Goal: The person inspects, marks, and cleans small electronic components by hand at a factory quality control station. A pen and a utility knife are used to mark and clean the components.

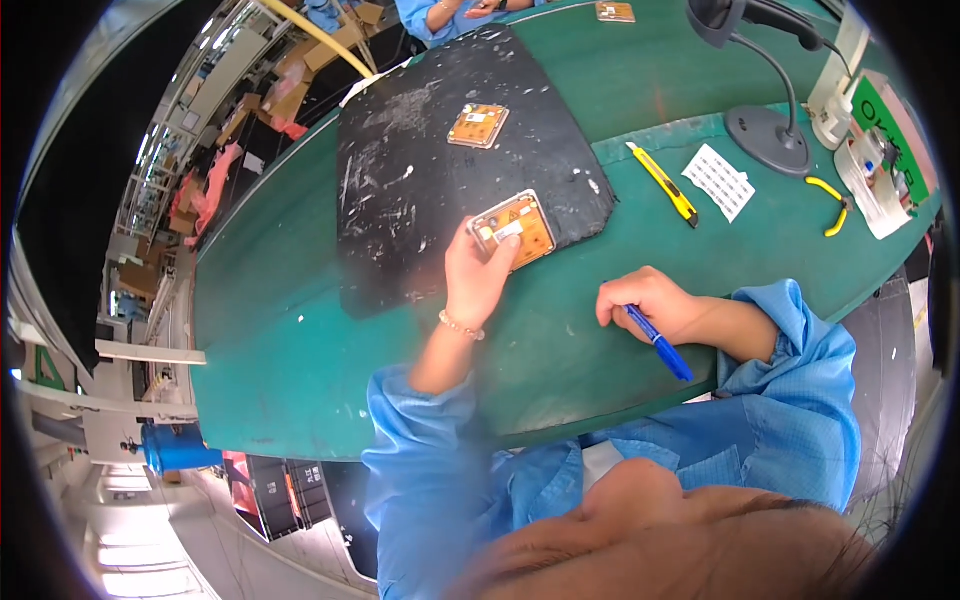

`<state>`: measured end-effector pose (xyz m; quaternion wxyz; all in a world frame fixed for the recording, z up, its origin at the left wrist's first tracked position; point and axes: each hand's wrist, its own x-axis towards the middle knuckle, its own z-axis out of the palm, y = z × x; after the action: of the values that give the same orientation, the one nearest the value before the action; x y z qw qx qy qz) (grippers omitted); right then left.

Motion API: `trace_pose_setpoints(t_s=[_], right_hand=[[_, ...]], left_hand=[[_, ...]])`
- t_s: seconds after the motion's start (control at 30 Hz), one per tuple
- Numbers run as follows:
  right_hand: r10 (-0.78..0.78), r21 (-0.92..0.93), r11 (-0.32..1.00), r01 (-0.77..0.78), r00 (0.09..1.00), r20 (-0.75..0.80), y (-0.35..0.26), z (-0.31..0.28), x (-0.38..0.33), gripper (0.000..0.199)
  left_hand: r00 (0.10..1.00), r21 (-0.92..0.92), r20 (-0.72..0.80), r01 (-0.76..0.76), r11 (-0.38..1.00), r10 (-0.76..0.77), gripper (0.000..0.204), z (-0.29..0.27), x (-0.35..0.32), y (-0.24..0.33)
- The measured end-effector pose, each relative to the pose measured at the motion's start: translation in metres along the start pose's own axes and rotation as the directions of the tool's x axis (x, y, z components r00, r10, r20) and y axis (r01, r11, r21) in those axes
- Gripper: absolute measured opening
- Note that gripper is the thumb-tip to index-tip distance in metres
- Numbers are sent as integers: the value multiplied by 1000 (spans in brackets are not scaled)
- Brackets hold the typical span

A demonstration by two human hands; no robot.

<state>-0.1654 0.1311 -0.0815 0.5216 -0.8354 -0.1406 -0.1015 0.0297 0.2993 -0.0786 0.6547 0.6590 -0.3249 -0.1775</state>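
An orange-faced rectangular module with a metal edge (527, 232) is in my left hand (476, 272). My thumb presses on its face near a white label, and the fingers go underneath, over the near edge of the black mat (400, 230). A second module of the same kind (478, 125) lies farther back on that mat. My right hand (648, 303) is curled round a blue pen (657, 343) above the green table (570, 350). The pen's blue end points toward me; its other end is hidden by the fingers.
Right of the mat lie a yellow utility knife (664, 186), a sheet of printed labels (718, 182) and yellow-handled pliers (828, 207). A scanner on a dark stand (768, 138) rises behind them. Another person's hands (465, 10) show at the far edge, and a third module (615, 12) lies far back.
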Motion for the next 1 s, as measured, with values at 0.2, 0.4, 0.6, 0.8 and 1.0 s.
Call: trace_pose_setpoints(t_s=[0.2, 0.4, 0.6, 0.8, 1.0], right_hand=[[8, -36, 999, -8, 1000, -6, -1, 2, 0, 19], [-6, -47, 999, 5, 1000, -7, -3, 1, 2, 19], [-14, -54, 998, 13, 1000, -9, -1, -1, 3, 20], [-32, -63, 998, 30, 999, -27, -4, -1, 1, 19], [-22, -10, 1000, 22, 1000, -16, -3, -1, 1, 18]], left_hand=[[1000, 40, 12, 10, 999, -10, 22, -2, 0, 2], [1000, 21, 20, 10, 1000, -10, 21, -2, 0, 2], [999, 12, 32, 22, 1000, -22, 21, -2, 2, 3], [999, 19, 48, -1, 1000, 0, 22, -3, 1, 1], [999, 86, 21, -36, 996, 35, 22, -3, -1, -6]])
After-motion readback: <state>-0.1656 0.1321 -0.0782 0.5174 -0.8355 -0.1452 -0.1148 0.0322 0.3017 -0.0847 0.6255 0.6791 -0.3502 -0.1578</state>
